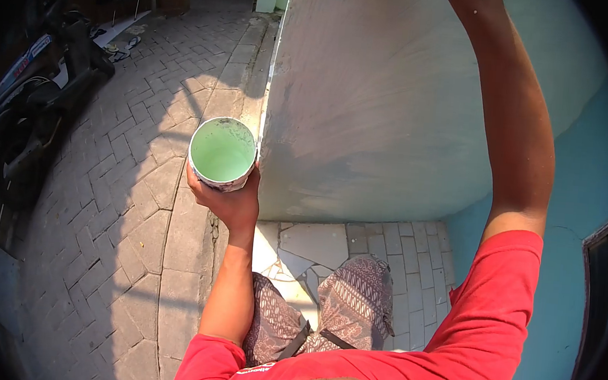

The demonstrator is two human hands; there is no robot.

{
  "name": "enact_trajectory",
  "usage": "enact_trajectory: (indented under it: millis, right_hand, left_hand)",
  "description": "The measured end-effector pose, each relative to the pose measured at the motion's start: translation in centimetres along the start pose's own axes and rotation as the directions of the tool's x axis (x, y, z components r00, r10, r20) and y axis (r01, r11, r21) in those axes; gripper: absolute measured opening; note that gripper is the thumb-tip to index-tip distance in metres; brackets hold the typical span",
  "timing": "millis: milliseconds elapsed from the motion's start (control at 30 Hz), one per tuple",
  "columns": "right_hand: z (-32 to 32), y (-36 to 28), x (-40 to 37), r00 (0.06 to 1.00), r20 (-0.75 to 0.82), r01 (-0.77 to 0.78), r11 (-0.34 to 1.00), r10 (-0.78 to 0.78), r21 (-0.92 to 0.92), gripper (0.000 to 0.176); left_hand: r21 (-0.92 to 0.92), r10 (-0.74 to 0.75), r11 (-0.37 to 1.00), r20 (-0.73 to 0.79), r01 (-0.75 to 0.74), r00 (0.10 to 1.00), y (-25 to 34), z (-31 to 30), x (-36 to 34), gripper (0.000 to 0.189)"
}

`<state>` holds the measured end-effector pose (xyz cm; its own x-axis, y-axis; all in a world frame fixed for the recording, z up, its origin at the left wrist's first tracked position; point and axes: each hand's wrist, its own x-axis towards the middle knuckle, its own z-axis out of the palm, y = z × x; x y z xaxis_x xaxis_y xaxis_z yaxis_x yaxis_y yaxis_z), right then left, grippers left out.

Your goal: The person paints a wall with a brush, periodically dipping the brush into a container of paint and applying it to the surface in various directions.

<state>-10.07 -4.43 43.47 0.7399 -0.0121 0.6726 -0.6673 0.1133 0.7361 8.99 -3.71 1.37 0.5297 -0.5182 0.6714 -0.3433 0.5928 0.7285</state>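
Observation:
My left hand (228, 202) is closed around a paint cup (252, 143) held upright at the left end of the wall. Pale green paint (225, 154) shows inside it, and dark smudges mark the inner rim. My right arm (516, 128) stretches up across the wall (368, 102) and leaves the frame at the top edge. Beyond the wrist, my right hand is out of view, so whatever it may hold is hidden. The wall surface looks streaky, with greyish and pale green patches.
A parked motorbike (22, 96) stands in shade at the far left. Sandals (123, 50) lie farther back on the paved lane (103, 196). Below me is a tiled floor (314, 241); a blue wall (561, 282) with a dark framed opening (598, 284) rises at my right.

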Motion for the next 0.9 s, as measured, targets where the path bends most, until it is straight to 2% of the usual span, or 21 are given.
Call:
enact_trajectory:
  millis: [33, 100, 167, 200, 233, 300, 367, 400, 433, 467, 500, 533, 567, 600, 633, 667, 700, 733, 767, 833, 900]
  right_hand:
    - [-0.8, -3.6, -2.2, 0.997, 0.083, -0.008, 0.998, 0.003, 0.056, 0.02]
    - [-0.7, -9.6, -8.0, 0.98, 0.176, 0.065, 0.983, -0.096, 0.172, 0.023]
    - [-1.3, -16.2, -14.2, 0.976, 0.195, 0.034, 0.951, -0.098, 0.309, 0.027]
    - [-1.5, -19.2, -16.9, 0.988, 0.135, 0.02, 0.919, -0.079, 0.395, 0.027]
    - [-2.2, -21.6, -19.5, 0.979, 0.191, -0.035, 0.876, -0.066, 0.48, 0.025]
    - [-4.5, -24.1, -22.6, 0.914, 0.402, -0.239, 0.724, -0.057, 0.647, 0.026]
    - [-5.9, -25.7, -25.1, 0.804, 0.586, -0.552, 0.496, 0.102, 0.671, 0.024]
    - [-6.6, -25.9, -26.1, 0.803, 0.583, -0.556, 0.508, 0.123, 0.658, 0.024]
    - [-7.4, -25.8, -27.1, 0.7, 0.659, -0.714, 0.289, 0.276, 0.638, 0.018]
    - [-8.3, -25.7, -28.1, 0.558, 0.733, -0.804, 0.033, 0.39, 0.594, 0.013]
    - [-9.1, -25.5, -29.1, 0.554, 0.724, -0.804, 0.037, 0.411, 0.594, 0.013]
    - [-10.2, -25.2, -30.1, 0.326, 0.843, -0.878, -0.193, 0.429, 0.438, 0.012]
    - [-11.0, -24.9, -31.2, 0.084, 0.919, -0.871, -0.42, 0.386, 0.256, 0.013]
    - [-11.7, -24.3, -32.1, 0.073, 0.912, -0.864, -0.431, 0.403, 0.26, 0.013]
    - [-12.5, -23.7, -33.0, -0.031, 0.919, -0.77, -0.595, 0.394, 0.229, 0.015]
    - [-13.2, -22.9, -34.1, -0.133, 0.923, -0.644, -0.739, 0.361, 0.196, 0.017]
    - [-13.8, -22.2, -35.1, -0.157, 0.919, -0.627, -0.756, 0.361, 0.189, 0.017]
    - [-14.5, -21.3, -35.8, -0.296, 0.913, -0.498, -0.861, 0.281, 0.103, 0.022]
    - [-15.1, -20.2, -36.0, -0.417, 0.89, -0.344, -0.939, 0.183, 0.032, 0.027]
    - [-16.2, -19.9, -36.9, -0.495, 0.856, -0.275, -0.961, 0.147, 0.005, 0.032]
    - [-17.6, -19.5, -36.3, -0.739, 0.672, -0.041, -0.991, -0.055, -0.127, 0.032]
  left_hand:
    - [-0.009, -0.018, 1.0, -0.012, 0.017, 1.0, 0.0, 0.1, 0.0, 0.109]
    - [-0.013, -0.036, 0.999, -0.024, 0.036, 0.999, 0.0, 0.0, 0.0, 0.111]
    - [-0.002, -0.029, 1.0, -0.027, 0.028, 0.999, 0.2, -0.2, 0.1, 0.111]
    - [-0.001, -0.026, 1.0, -0.026, 0.026, 0.999, 0.1, -0.2, 0.0, 0.111]
    - [-0.007, -0.023, 1.0, -0.033, 0.023, 0.999, 0.0, -0.2, -0.2, 0.111]
    - [-0.037, 0.002, 0.999, -0.026, -0.003, 1.0, 0.0, 0.1, -0.2, 0.11]
    - [-0.075, 0.005, 0.997, -0.004, -0.005, 1.0, 0.2, 0.0, -0.2, 0.109]
    - [-0.042, 0.009, 0.999, 0.001, -0.009, 1.0, 0.3, -0.1, -0.3, 0.108]
    - [-0.039, -0.025, 0.999, 0.019, 0.026, 1.0, 0.6, -0.1, -0.3, 0.108]
    - [-0.04, 0.002, 0.999, 0.044, -0.001, 0.999, 0.7, -0.3, -0.4, 0.104]
    - [-0.043, 0.033, 0.999, 0.066, -0.03, 0.997, 0.8, -0.2, -0.3, 0.099]
    - [-0.051, 0.051, 0.998, 0.078, -0.047, 0.996, 1.1, -0.1, -0.3, 0.099]
    - [-0.041, 0.046, 0.998, 0.06, -0.044, 0.997, 1.4, 0.1, -0.4, 0.096]
    - [-0.031, 0.041, 0.999, 0.045, -0.04, 0.998, 1.8, 0.2, -0.3, 0.092]
    - [-0.033, 0.056, 0.998, 0.064, -0.054, 0.996, 2.4, 0.2, -0.1, 0.092]
    - [0.053, 0.087, 0.994, 0.079, -0.091, 0.993, 3.1, 0.2, 0.2, 0.087]
    - [0.144, 0.116, 0.981, 0.101, -0.13, 0.988, 3.7, 0.2, 0.4, 0.082]
    - [0.044, 0.032, 0.998, 0.092, -0.036, 0.995, 4.4, 0.5, 0.5, 0.071]
    - [0.053, 0.046, 0.997, 0.125, -0.053, 0.991, 5.2, 0.4, 0.7, 0.071]
    - [0.085, -0.092, 0.994, 0.282, 0.071, 0.955, 7.8, -0.3, 2.1, 0.084]
    - [0.141, 0.034, 0.986, 0.368, -0.092, 0.929, 12.1, -0.7, 4.0, 0.06]
